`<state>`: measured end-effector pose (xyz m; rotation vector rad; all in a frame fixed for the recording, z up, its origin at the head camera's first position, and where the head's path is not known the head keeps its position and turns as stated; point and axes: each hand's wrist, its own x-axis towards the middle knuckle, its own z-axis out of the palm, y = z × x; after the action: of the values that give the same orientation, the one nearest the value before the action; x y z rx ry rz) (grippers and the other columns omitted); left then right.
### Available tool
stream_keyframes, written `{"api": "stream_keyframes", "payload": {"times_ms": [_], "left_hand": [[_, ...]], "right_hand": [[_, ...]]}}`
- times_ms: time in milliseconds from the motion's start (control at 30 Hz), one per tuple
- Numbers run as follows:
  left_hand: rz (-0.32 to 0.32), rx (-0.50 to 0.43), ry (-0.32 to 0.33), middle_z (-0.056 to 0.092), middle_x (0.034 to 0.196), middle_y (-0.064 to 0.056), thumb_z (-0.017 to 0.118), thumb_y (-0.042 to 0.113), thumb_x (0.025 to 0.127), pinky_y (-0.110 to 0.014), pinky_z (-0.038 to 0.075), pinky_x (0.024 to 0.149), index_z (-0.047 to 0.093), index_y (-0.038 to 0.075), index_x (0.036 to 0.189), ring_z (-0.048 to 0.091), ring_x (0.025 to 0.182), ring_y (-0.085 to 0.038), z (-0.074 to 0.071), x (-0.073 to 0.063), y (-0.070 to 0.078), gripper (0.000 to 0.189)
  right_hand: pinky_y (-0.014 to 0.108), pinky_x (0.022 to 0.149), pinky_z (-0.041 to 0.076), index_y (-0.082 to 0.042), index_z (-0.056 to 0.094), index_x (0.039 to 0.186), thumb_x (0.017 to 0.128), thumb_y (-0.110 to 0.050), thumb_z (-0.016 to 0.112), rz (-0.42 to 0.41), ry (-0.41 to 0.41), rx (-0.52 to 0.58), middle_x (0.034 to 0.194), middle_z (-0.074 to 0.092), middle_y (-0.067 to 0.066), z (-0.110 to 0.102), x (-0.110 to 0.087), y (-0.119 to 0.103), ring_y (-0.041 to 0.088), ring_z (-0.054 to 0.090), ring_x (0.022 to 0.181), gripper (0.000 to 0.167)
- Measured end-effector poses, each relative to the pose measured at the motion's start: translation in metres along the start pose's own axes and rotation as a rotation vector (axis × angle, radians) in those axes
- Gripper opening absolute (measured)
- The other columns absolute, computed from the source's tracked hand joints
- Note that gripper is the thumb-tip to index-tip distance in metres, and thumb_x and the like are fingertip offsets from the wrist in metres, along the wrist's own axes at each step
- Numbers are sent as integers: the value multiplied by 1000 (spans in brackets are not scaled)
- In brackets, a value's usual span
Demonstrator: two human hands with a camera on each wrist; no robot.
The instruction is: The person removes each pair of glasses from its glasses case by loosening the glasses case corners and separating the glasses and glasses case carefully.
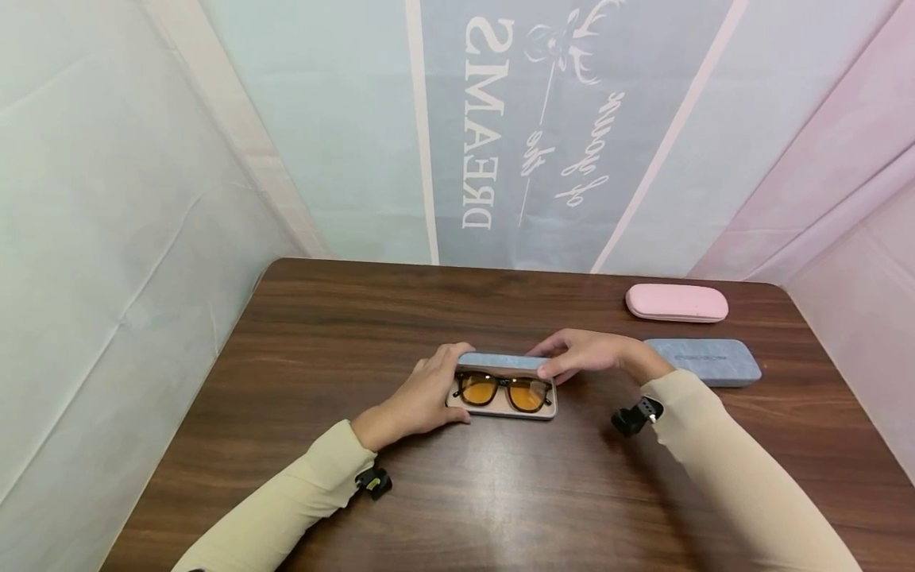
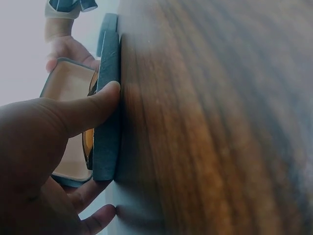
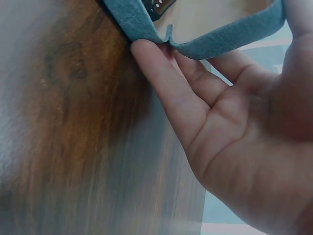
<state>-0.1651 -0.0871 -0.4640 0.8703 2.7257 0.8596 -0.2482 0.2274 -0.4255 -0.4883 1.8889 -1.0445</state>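
Observation:
An eyeglass case (image 1: 502, 361) with a blue textured outside and a beige lining lies on the table with its lid raised. Inside it sit dark-framed glasses (image 1: 529, 396) with orange lenses. My left hand (image 1: 423, 399) grips the case's left end, the thumb on the front wall (image 2: 108, 152) and the fingers round the back. At the right end, my right hand (image 1: 592, 353) holds the lid, its thumb at the lid's upper edge and its fingers behind. In the right wrist view the fingers reach under the folded hinge side (image 3: 220, 41).
To the right on the wooden table (image 1: 343, 318) lies another blue case (image 1: 715, 362), closed, just beyond the right wrist. A pink case (image 1: 677, 303) is behind it. A printed cloth (image 1: 357, 143) hangs along the table's back edge.

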Motion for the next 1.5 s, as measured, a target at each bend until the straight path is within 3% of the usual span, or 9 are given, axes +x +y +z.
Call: {"api": "stream_keyframes", "payload": {"times_ms": [400, 633, 867, 1500], "left_hand": [[-2, 21, -3, 42, 148, -13, 87, 32, 82, -53, 32, 109, 22, 12, 155, 49, 130, -23, -1, 0, 0, 99], [-11, 39, -4, 43, 147, -12, 87, 33, 82, -60, 27, 112, 22, 13, 155, 51, 129, -24, -1, -1, 0, 100], [-21, -27, -5, 40, 151, -14, 87, 29, 82, -71, 10, 116, 22, 14, 156, 42, 141, -29, -1, -1, 0, 100], [-20, -56, -22, 38, 151, -16, 86, 27, 83, -69, 9, 117, 21, 12, 156, 36, 145, -30, -1, 0, 0, 99]], "right_hand": [[40, 98, 53, 8, 47, 147, 100, -35, 68, -80, 52, -120, 151, 43, 30, 7, -10, -4, 29, 65, 119, 67], [54, 109, 41, -2, 56, 144, 99, -41, 67, -118, 149, -322, 145, 55, 17, 12, -14, -8, 34, 47, 138, 61], [58, 110, 38, -3, 56, 144, 99, -41, 66, -153, 201, -361, 145, 56, 17, 15, -18, -8, 38, 45, 139, 59], [55, 103, 46, -1, 60, 139, 102, -45, 61, -137, 290, -475, 138, 61, 16, 29, -23, -13, 36, 55, 130, 57]]}}
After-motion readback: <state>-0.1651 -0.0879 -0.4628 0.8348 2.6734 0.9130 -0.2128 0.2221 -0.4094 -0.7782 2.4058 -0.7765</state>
